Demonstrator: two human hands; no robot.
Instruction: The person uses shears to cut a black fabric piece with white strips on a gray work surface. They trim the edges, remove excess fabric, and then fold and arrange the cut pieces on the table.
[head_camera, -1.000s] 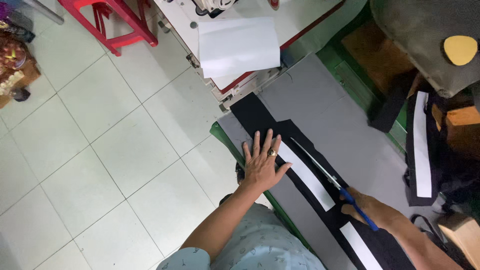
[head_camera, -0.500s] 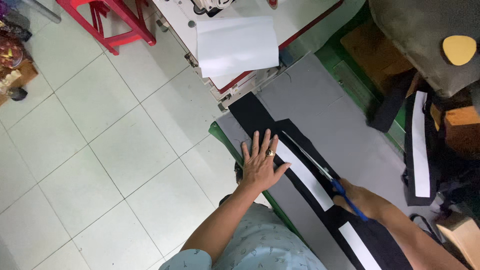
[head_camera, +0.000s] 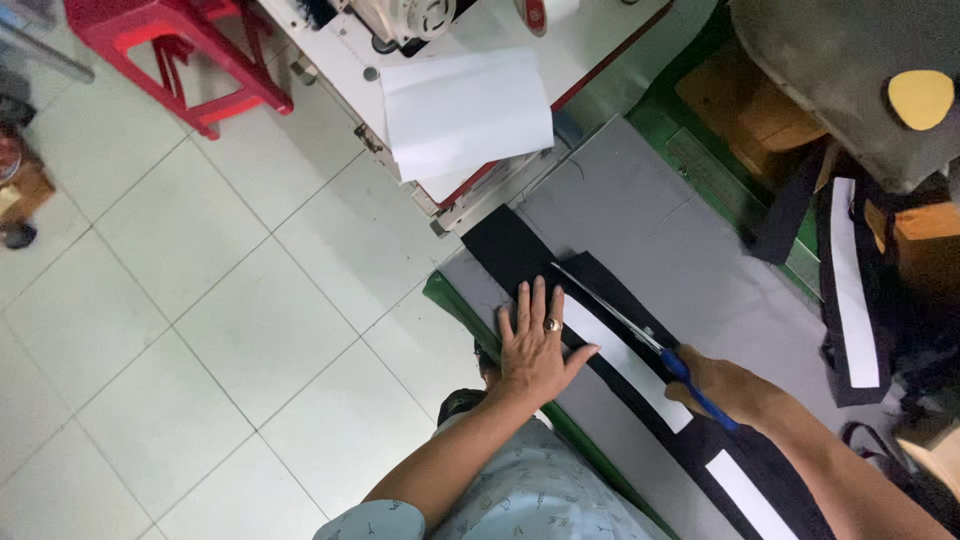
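Fingers (head_camera: 524, 310) of left hand (head_camera: 537, 350) lie flat and slightly spread, pressing the black fabric strip (head_camera: 520, 255) onto the grey table (head_camera: 640, 210). Right hand (head_camera: 728, 388) is wrapped round the blue handles of the scissors (head_camera: 640, 340); finger positions hidden under the palm. Blades point up-left along a white strip (head_camera: 625, 362), probably slightly parted; too thin to confirm. Strip's lower end is cut off by the frame edge.

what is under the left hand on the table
The left hand lies flat on a strip of black cloth spread over the grey table top. A white strip runs beside its thumb. The cloth directly beneath the palm is covered.
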